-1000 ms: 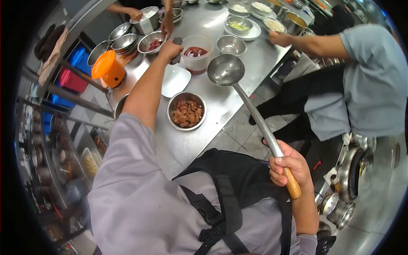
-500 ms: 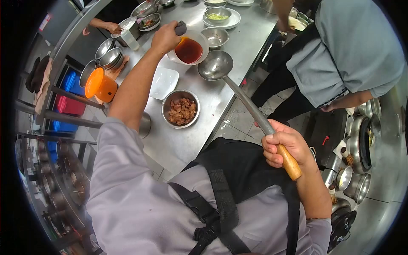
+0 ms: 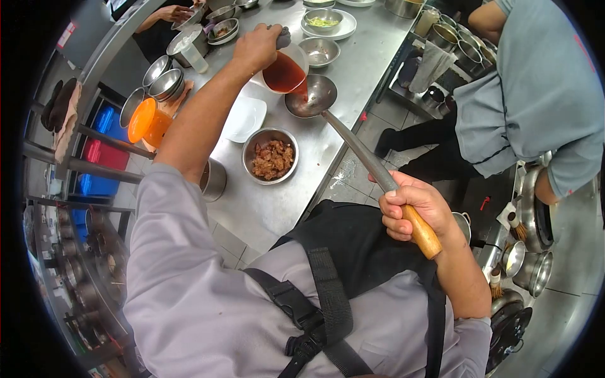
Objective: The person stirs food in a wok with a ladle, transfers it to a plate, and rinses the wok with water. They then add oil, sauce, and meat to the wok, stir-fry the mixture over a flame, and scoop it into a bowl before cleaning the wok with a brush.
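My left hand (image 3: 257,45) grips the dark handle of a white jug (image 3: 285,68) full of red sauce and holds it tilted over the steel counter (image 3: 265,208). Red sauce runs from its lip into the bowl of a long steel ladle (image 3: 312,96). My right hand (image 3: 409,209) is closed round the ladle's shaft just above its wooden grip and holds the ladle out level over the counter's edge. Below the jug stands a steel bowl of browned meat pieces (image 3: 271,157). A white square dish (image 3: 242,118) lies to its left.
A person in a grey shirt (image 3: 535,94) stands bent over at the right, close to the ladle. Another person's hands (image 3: 173,12) work at the counter's far left. An orange lid (image 3: 144,120), stacked steel bowls (image 3: 161,75), an empty bowl (image 3: 318,51) and a plate of greens (image 3: 328,24) crowd the counter. Pots (image 3: 526,264) stand lower right.
My left hand has tipped the jug further, and sauce now pours into the ladle, which has moved up under the spout. The grey-shirted person has shifted right.
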A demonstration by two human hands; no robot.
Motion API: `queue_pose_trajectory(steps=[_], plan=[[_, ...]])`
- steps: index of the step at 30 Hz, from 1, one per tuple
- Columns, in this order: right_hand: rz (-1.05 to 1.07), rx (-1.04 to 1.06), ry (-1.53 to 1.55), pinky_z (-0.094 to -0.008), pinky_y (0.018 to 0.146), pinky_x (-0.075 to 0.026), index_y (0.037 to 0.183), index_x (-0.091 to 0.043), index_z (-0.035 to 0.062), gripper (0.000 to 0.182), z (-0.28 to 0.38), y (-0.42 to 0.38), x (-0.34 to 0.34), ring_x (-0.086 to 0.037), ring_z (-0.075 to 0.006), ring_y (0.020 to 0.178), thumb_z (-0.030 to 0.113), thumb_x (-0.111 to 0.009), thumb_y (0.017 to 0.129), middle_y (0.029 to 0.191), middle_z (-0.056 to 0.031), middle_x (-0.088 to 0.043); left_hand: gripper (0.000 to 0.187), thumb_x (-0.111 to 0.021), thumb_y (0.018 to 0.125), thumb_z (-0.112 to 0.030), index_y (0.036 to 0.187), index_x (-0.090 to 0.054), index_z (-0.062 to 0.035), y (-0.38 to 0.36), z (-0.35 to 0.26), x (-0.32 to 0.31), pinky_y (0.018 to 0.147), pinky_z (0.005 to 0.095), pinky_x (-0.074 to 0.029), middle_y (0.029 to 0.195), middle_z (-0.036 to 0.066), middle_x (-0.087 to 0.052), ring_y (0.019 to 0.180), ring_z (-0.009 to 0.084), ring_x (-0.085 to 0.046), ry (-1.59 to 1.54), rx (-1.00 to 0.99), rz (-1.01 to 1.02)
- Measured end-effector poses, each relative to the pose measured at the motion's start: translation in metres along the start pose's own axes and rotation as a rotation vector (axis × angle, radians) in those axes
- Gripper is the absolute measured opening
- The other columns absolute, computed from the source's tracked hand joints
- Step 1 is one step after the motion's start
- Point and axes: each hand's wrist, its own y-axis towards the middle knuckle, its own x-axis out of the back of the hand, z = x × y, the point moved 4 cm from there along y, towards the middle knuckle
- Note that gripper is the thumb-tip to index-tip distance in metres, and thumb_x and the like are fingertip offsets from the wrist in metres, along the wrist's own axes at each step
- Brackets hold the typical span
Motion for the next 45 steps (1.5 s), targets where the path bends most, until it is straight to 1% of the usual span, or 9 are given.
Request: queue_pose_trajectory(steps=[7,9,16,22,34,40,42,43,45], plan=[[0.012,0.010,0.002,-0.0291,0.041,-0.039,0.135,-0.041,0.0048,0.042,-0.008,0.002,0.001,-0.052,-0.0149,0.045,0.004,-0.052,0.094,0.069,-0.0064,-0.052,0.037,-0.057,0.087,-0.013,0.124,-0.057,-0.0167,-0.003,0.004,0.001,0.085,0.0502,-0.054,0.114,0.018,-0.062,0.102,0.0408,-0.066,0.027,-0.018,0.004],[-0.011,0.019,-0.023,-0.0274,0.041,-0.038,0.138,-0.047,0.0056,0.043,-0.010,0.002,0.000,-0.048,-0.0130,0.044,0.005,-0.049,0.095,0.069,-0.0051,-0.051,0.036,-0.058,0.087,-0.014,0.123,-0.057,-0.0160,-0.003,0.005,0.002,0.084,0.0500,-0.054,0.113,0.018,-0.062,0.101,0.0404,-0.066,0.029,-0.032,-0.013],[0.004,0.016,-0.024,-0.0273,0.042,-0.038,0.139,-0.046,0.0061,0.044,-0.014,0.005,-0.001,-0.049,-0.0130,0.045,0.004,-0.049,0.095,0.069,-0.0048,-0.051,0.034,-0.061,0.088,-0.016,0.122,-0.056,-0.0158,-0.006,0.011,0.003,0.082,0.0497,-0.055,0.113,0.017,-0.061,0.099,0.0399,-0.067,0.038,-0.046,-0.033],[0.016,0.018,-0.016,-0.0274,0.042,-0.039,0.139,-0.046,0.0072,0.044,-0.016,0.008,-0.001,-0.049,-0.0132,0.045,0.004,-0.048,0.095,0.069,-0.0051,-0.051,0.033,-0.064,0.087,-0.016,0.120,-0.057,-0.0154,-0.007,0.012,0.004,0.079,0.0503,-0.055,0.110,0.018,-0.060,0.097,0.0404,-0.067,0.037,-0.075,-0.069],[0.010,0.016,-0.001,-0.0280,0.043,-0.040,0.141,-0.043,0.0072,0.047,-0.012,0.016,-0.003,-0.048,-0.0139,0.046,0.004,-0.047,0.094,0.070,-0.0062,-0.050,0.035,-0.067,0.085,-0.018,0.119,-0.057,-0.0149,0.003,0.019,-0.002,0.078,0.0499,-0.056,0.108,0.018,-0.061,0.095,0.0404,-0.067,0.036,-0.085,-0.058],[0.028,0.007,0.018,-0.0281,0.043,-0.039,0.142,-0.041,0.0078,0.048,-0.011,0.022,-0.004,-0.048,-0.0142,0.046,0.004,-0.047,0.094,0.070,-0.0064,-0.050,0.037,-0.066,0.084,-0.017,0.120,-0.058,-0.0159,0.008,0.034,-0.007,0.080,0.0489,-0.055,0.109,0.016,-0.061,0.096,0.0385,-0.067,0.012,-0.049,-0.051],[0.002,0.020,-0.002,-0.0280,0.042,-0.039,0.142,-0.042,0.0075,0.049,-0.010,0.024,-0.004,-0.049,-0.0144,0.045,0.004,-0.047,0.094,0.069,-0.0062,-0.050,0.043,-0.065,0.082,-0.017,0.125,-0.058,-0.0154,0.008,0.046,-0.008,0.086,0.0491,-0.054,0.113,0.017,-0.065,0.102,0.0403,-0.066,-0.069,0.070,-0.011],[0.000,0.019,-0.002,-0.0280,0.042,-0.039,0.142,-0.042,0.0075,0.049,-0.010,0.025,-0.003,-0.049,-0.0144,0.045,0.004,-0.047,0.094,0.069,-0.0062,-0.050,0.043,-0.065,0.082,-0.017,0.125,-0.058,-0.0154,0.012,0.057,-0.018,0.086,0.0491,-0.054,0.113,0.017,-0.065,0.102,0.0403,-0.066,-0.071,0.071,-0.009],[-0.019,0.026,-0.046,-0.0278,0.042,-0.039,0.142,-0.041,0.0068,0.050,-0.010,0.028,-0.001,-0.049,-0.0145,0.045,0.003,-0.049,0.093,0.068,-0.0060,-0.050,0.050,-0.065,0.076,-0.018,0.126,-0.060,-0.0124,0.019,0.088,-0.042,0.088,0.0496,-0.053,0.113,0.021,-0.068,0.103,0.0410,-0.066,-0.208,0.163,-0.093]])
